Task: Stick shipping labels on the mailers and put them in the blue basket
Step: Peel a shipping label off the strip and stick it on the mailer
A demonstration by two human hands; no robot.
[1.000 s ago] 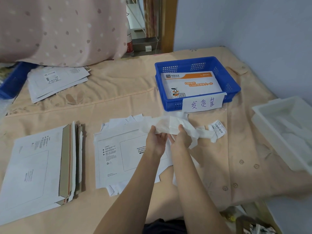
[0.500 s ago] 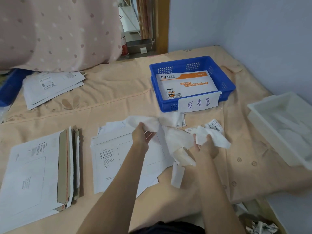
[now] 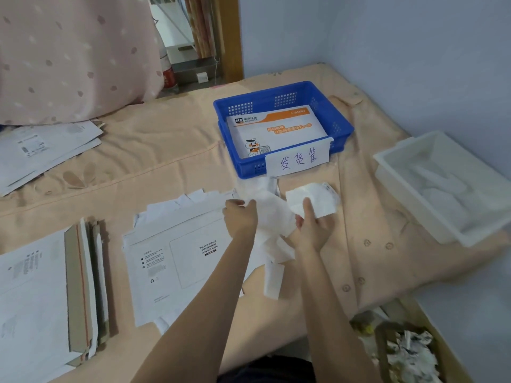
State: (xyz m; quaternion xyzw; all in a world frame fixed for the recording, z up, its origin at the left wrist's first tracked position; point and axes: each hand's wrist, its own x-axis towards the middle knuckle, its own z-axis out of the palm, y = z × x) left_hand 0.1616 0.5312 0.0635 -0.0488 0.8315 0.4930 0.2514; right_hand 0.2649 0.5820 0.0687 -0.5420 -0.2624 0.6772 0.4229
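A home bedroom used as a packing spot: a bed [image 3: 171,161] under a peach floral sheet serves as the work surface, set into a plain wall corner, with a pink dotted curtain [image 3: 69,56] and a wooden doorframe [image 3: 231,37] beyond the bed's far edge.

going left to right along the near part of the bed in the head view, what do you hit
mailer stack → flat mailer → left hand → crumpled label paper → right hand → white tray
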